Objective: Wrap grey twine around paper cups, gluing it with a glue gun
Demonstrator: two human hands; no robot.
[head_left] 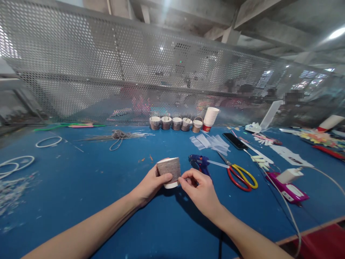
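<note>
A white paper cup (pixel 171 185), wound with grey-brown cord (pixel 170 169) over most of its side, is tilted above the blue table. My left hand (pixel 151 181) is wrapped around it, thumb pressing on the wound cord. At the cup's right side, near the lower turns, my right hand (pixel 198 189) is closed in a pinch on the cord; the strand between its fingertips is mostly hidden. A bare white strip of the cup shows at its lower end. Just behind my right hand lies a blue glue gun (pixel 201 160) with a clear glue stick in it.
Several cord-wrapped cups (pixel 176 124) and a stack of paper cups (pixel 211 117) line the back by a perforated metal screen (pixel 107 72). Scissors (pixel 239 176), a phone (pixel 235 141), clear strips (pixel 210 143) and a purple power strip (pixel 289 190) lie right; a cord bundle (pixel 118 136) lies left.
</note>
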